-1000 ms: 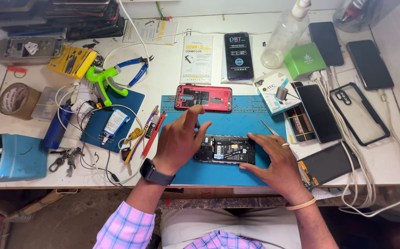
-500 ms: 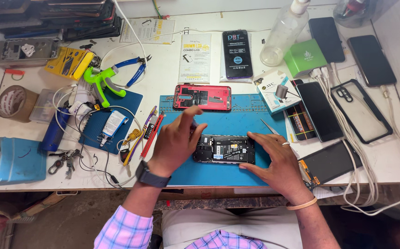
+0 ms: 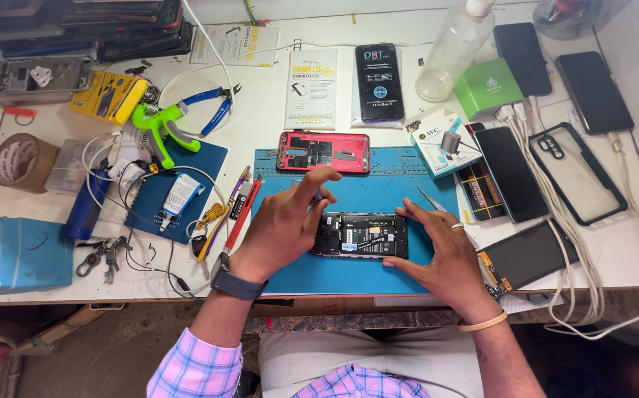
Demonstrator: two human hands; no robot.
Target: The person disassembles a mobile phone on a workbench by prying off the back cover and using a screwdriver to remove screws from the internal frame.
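Between 2 hands (image 3: pixel 290 225): 1 opened phone (image 3: pixel 360 236).

An opened black phone (image 3: pixel 361 236), its internals exposed, is being kept flat and lengthwise on the blue mat (image 3: pixel 378 195), near the front edge.

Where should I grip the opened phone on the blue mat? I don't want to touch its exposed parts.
Grip the opened phone by its short ends, coming in from the sides. It lies flat with its insides facing up, and the right hand steadies its right end, so its edges are the safest hold.
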